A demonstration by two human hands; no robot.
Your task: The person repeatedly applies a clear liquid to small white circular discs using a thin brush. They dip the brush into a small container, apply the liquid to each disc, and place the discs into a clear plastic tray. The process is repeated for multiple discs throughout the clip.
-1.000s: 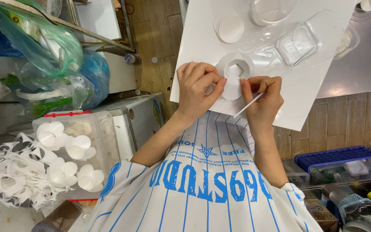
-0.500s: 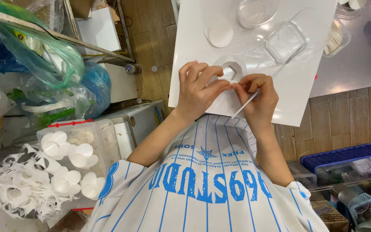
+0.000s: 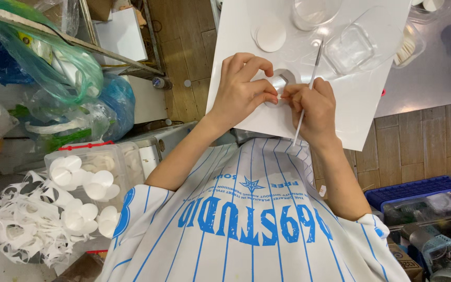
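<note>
Overhead, both hands meet on a white board: left hand point(image 3: 244, 91) pinches a small clear piece point(image 3: 279, 83) at a round hole, right hand point(image 3: 311, 107) grips a thin tool point(image 3: 309, 86). Slipping could tear it.

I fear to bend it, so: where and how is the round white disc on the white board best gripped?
Take the round white disc by its rim, pinching from above and coming from its left side, which is free; a clear cup stands close on its right. It lies flat and thin on the white board, so only the edge offers hold.
</note>
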